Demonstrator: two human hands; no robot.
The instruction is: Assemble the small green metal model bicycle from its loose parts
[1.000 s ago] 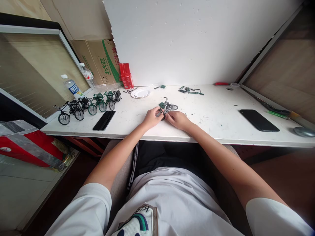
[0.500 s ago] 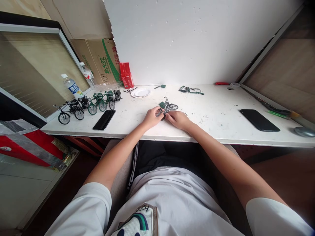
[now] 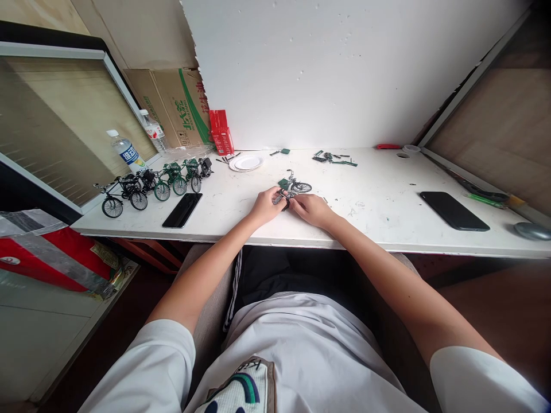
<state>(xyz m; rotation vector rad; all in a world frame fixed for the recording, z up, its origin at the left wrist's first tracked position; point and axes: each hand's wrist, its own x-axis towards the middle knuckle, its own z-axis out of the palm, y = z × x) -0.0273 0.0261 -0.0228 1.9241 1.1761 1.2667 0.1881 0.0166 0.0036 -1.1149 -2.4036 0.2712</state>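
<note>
A small model bicycle [image 3: 301, 187] lies tilted near the middle of the white table, its handlebar pointing up and one wheel to the right. My left hand [image 3: 266, 205] has its fingers closed on the bicycle's left end, by the other wheel. From the right, my right hand [image 3: 315, 210] pinches the same bicycle close to the left fingertips. A green piece [image 3: 283, 183] shows just behind my left fingers; whether it is joined to the bicycle I cannot tell. The fingertips hide part of the frame.
Several finished-looking model bicycles [image 3: 161, 190] stand at the left, near a phone [image 3: 182, 210] and bottles [image 3: 129, 154]. White plates [image 3: 246, 163], a red box [image 3: 221, 133] and loose green parts [image 3: 329, 156] lie behind. Another phone [image 3: 453, 210] and a mouse [image 3: 532, 230] are at the right.
</note>
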